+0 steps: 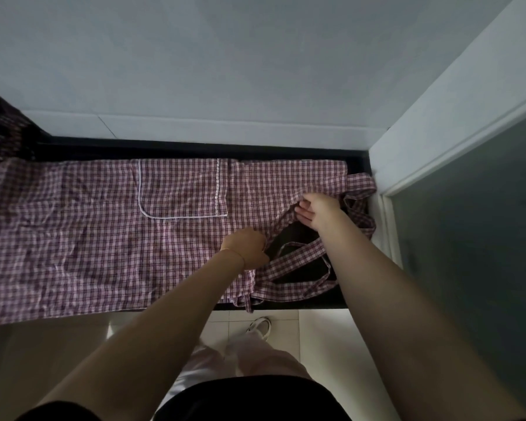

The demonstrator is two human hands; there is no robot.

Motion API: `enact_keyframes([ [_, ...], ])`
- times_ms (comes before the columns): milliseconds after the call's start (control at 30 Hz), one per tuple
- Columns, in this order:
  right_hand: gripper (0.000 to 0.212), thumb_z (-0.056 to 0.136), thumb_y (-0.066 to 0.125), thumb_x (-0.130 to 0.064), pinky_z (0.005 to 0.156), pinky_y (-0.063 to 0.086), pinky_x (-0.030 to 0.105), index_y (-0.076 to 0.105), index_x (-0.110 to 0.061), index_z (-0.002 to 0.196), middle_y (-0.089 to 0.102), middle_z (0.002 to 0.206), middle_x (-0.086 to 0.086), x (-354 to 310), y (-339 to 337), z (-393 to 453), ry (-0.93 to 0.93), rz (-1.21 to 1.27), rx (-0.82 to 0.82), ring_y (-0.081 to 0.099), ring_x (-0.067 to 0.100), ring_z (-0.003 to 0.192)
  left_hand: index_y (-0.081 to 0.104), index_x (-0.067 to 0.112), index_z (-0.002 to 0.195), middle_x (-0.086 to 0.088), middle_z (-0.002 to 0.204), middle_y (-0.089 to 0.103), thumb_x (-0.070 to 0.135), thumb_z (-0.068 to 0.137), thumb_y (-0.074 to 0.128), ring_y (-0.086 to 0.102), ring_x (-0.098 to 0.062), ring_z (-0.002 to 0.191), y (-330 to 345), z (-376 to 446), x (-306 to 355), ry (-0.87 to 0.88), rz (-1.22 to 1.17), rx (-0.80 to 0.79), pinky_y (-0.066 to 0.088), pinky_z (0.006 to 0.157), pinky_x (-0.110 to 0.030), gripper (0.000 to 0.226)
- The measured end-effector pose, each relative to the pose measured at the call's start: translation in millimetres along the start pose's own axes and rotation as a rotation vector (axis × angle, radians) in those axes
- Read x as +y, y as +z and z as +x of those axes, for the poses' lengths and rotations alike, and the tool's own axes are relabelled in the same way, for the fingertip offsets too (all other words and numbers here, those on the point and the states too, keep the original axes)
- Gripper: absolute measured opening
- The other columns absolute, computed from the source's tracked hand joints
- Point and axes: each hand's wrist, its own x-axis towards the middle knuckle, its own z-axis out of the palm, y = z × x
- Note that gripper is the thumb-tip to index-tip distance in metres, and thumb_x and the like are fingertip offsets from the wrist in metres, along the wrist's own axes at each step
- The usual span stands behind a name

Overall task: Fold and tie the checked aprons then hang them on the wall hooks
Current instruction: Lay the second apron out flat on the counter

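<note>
Checked apron (pixel 97 235) is spread flat across the dark counter (pixel 195 147), pocket (pixel 179 189) facing up, left edge hanging over the front. Its slanted edge near the bib end is pinched by the left hand (pixel 249 247), fingers curled into the fabric. Higher along the same edge, cloth is gripped by the right hand (pixel 315 209), thumb on top. Loose ties (pixel 298 262) are looped on the counter between the forearms. More checked cloth (pixel 0 129) is seen far left.
</note>
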Motion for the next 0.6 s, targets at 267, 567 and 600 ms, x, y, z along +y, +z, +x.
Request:
enact_keyframes([
  [267, 0.021, 0.088, 0.064, -0.014, 0.088, 0.057, 0.043, 0.063, -0.010, 0.108, 0.066, 0.107, 0.008, -3.3, -5.8, -2.0, -0.150, 0.066, -0.004, 0.064, 0.024, 0.095, 0.064, 0.022, 0.091, 0.003, 0.094, 0.063, 0.038, 0.086, 0.064, 0.061, -0.018, 0.090, -15.0, -7.4, -4.4, 0.050, -0.026, -0.048, 0.053, 0.072, -0.031, 0.017],
  [567, 0.034, 0.086, 0.063, -0.004, 0.079, 0.055, 0.034, 0.063, -0.003, 0.121, 0.066, 0.116, 0.011, 18.3, -14.4, 11.6, -0.258, -0.105, 0.132, 0.064, 0.026, 0.100, 0.068, 0.019, 0.101, 0.002, 0.100, 0.066, 0.042, 0.084, 0.069, 0.061, -0.017, 0.093, 2.3, -6.7, -1.3, 0.082, 0.048, -0.153, 0.046, 0.069, -0.029, 0.030],
  [600, 0.031, 0.088, 0.061, -0.001, 0.081, 0.053, 0.033, 0.063, -0.003, 0.118, 0.066, 0.114, 0.010, 19.6, -15.6, 11.5, -0.286, -0.161, 0.155, 0.063, 0.026, 0.101, 0.068, 0.019, 0.102, 0.002, 0.099, 0.066, 0.044, 0.084, 0.068, 0.061, -0.017, 0.093, 2.9, -6.8, -1.2, 0.081, 0.055, -0.167, 0.046, 0.070, -0.030, 0.031],
])
